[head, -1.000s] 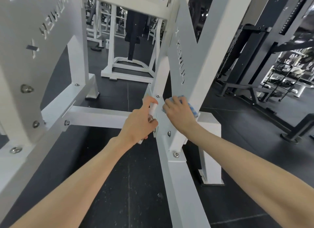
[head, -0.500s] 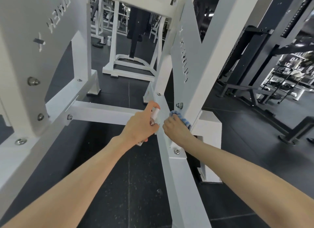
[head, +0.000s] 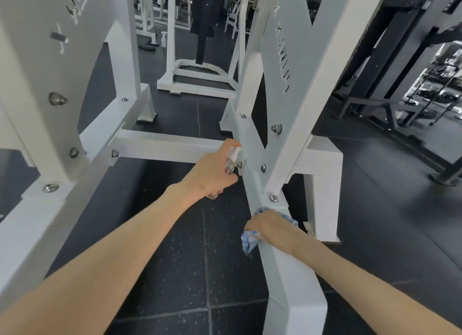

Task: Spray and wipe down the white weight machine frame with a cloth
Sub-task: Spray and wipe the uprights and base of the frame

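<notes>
Left hand (head: 210, 174) is curled round the bottle (head: 231, 159), forefinger up on its white cap, nozzle right by the frame (head: 295, 297) where the crossbar (head: 162, 147) meets the upright. Right hand (head: 271, 227) is lower down, fingers clenched over the blue cloth (head: 248, 242) and pressing it onto the slanted base beam, just under a bolt (head: 273, 198). A fold of the cloth hangs off the beam's left edge, over the dark floor (head: 175, 272). The 2 hands are apart, bottle above, cloth below, both on the same leg of the frame. I can see a second white rack (head: 200, 69) further back and a black machine (head: 390, 59) off to the right.
</notes>
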Motion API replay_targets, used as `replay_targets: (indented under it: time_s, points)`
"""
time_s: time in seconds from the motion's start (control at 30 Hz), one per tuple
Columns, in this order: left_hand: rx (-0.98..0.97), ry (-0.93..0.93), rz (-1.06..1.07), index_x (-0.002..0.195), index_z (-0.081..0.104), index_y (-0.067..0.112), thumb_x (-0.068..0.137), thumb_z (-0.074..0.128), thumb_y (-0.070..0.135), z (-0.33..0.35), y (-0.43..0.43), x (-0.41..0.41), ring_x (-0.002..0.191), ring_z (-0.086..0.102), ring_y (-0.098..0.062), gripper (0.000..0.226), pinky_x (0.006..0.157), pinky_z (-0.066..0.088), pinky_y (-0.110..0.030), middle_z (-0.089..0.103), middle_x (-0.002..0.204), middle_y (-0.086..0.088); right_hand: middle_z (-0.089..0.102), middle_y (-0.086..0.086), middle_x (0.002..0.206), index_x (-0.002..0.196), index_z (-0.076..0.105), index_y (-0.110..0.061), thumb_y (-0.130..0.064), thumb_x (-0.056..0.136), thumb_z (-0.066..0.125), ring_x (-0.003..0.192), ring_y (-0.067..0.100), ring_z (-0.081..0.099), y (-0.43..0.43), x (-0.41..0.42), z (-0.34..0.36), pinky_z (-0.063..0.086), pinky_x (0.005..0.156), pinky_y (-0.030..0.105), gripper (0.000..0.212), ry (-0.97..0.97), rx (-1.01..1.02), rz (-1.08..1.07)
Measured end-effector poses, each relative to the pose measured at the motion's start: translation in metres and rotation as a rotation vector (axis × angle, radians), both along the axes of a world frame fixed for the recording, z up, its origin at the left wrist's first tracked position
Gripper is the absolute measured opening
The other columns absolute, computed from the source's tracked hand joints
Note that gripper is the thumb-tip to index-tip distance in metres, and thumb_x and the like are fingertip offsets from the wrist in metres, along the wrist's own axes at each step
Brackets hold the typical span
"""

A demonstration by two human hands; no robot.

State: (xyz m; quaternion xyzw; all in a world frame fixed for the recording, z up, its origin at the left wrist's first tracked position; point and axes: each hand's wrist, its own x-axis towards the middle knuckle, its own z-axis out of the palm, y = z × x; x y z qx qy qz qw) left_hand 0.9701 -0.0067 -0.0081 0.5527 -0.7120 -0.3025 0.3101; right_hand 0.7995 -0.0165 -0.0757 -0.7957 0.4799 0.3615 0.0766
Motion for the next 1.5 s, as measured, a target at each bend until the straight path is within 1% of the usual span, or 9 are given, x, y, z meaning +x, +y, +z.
replay_targets:
  time_s: [0.1,0.23,0.4,0.57,0.8,1.0,1.13,1.3,1.5]
  points:
    - [0.009,0.003,-0.009,0.137,0.033,0.031,0.093,0.059,0.009,0.000,-0.001,-0.008,0.055,0.059,-0.022,0.056,0.051,0.056,-0.033,0.053,0.085,-0.003,0.056,0.012,0.124,0.121,0.061,-0.008,-0.002,0.093,0.048,0.118,0.027,0.046,0.024,-0.044,0.002,0.032,0.100,0.028,0.032,-0.572,-0.193,-0.004]
    - [-0.013,0.012,-0.065,0.138,0.034,0.028,0.092,0.059,0.005,0.000,-0.002,-0.035,0.053,0.056,-0.021,0.057,0.056,0.058,-0.044,0.054,0.089,-0.008,0.054,0.012,0.126,0.124,0.057,-0.005,0.003,0.092,0.048,0.118,0.026,0.047,-0.002,-0.043,-0.002,0.031,0.097,0.022,0.034,-1.122,-0.621,-0.368]
    - [-0.012,-0.004,-0.146,0.140,0.031,0.031,0.090,0.061,0.005,-0.009,-0.001,-0.057,0.062,0.064,-0.032,0.064,0.060,0.059,-0.041,0.060,0.101,-0.026,0.056,0.004,0.128,0.122,0.059,-0.013,-0.016,0.089,0.060,0.118,0.023,0.050,0.002,-0.067,-0.041,0.040,0.103,0.044,0.034,-0.953,-0.635,-0.110]
    - [0.035,-0.056,-0.186,0.141,0.032,0.034,0.093,0.058,0.006,-0.020,0.000,-0.053,0.055,0.061,-0.019,0.061,0.048,0.055,-0.021,0.059,0.098,-0.017,0.047,-0.011,0.137,0.133,0.052,-0.023,-0.012,0.094,0.052,0.125,-0.002,0.035,0.035,-0.111,-0.025,0.020,0.108,0.014,0.040,-0.869,-0.327,0.188]
    - [0.057,-0.150,-0.165,0.144,0.029,0.032,0.093,0.059,0.008,-0.047,0.021,-0.045,0.057,0.062,-0.020,0.064,0.047,0.053,-0.019,0.062,0.094,-0.014,0.054,-0.002,0.133,0.130,0.054,-0.016,-0.017,0.097,0.050,0.121,0.007,0.046,0.038,-0.086,-0.033,0.035,0.108,0.030,0.034,-1.146,-0.442,-0.153]
    - [0.041,-0.213,-0.133,0.146,0.025,0.032,0.093,0.059,0.006,-0.046,0.029,-0.043,0.065,0.065,-0.020,0.068,0.053,0.054,-0.022,0.054,0.105,-0.009,0.043,-0.014,0.141,0.130,0.047,-0.031,-0.023,0.095,0.046,0.133,-0.005,0.027,0.122,-0.133,-0.039,0.015,0.114,0.016,0.036,-1.009,-0.196,0.190]
    - [0.055,-0.254,-0.183,0.145,0.023,0.032,0.093,0.053,0.003,-0.045,0.038,-0.050,0.061,0.060,-0.020,0.066,0.060,0.055,-0.030,0.060,0.098,-0.016,0.050,-0.004,0.138,0.129,0.054,-0.020,-0.011,0.097,0.046,0.128,0.011,0.042,0.061,-0.098,-0.016,0.024,0.112,0.031,0.035,-0.902,-0.179,0.071]
    - [0.022,-0.261,-0.156,0.146,0.023,0.032,0.092,0.058,0.006,-0.048,0.041,-0.051,0.064,0.063,-0.022,0.070,0.060,0.056,-0.029,0.062,0.101,-0.018,0.058,0.006,0.119,0.104,0.064,-0.017,-0.021,0.094,0.045,0.121,0.029,0.043,0.034,-0.039,-0.013,0.028,0.108,0.046,0.023,-0.341,-0.300,0.146]
    - [0.027,-0.239,-0.096,0.144,0.027,0.034,0.091,0.061,0.010,-0.041,0.042,-0.037,0.065,0.064,-0.022,0.067,0.061,0.054,-0.027,0.056,0.104,-0.010,0.053,0.005,0.133,0.125,0.056,-0.016,-0.036,0.095,0.045,0.131,0.028,0.037,0.046,-0.028,-0.005,0.014,0.115,0.045,0.038,0.047,-0.154,0.338]
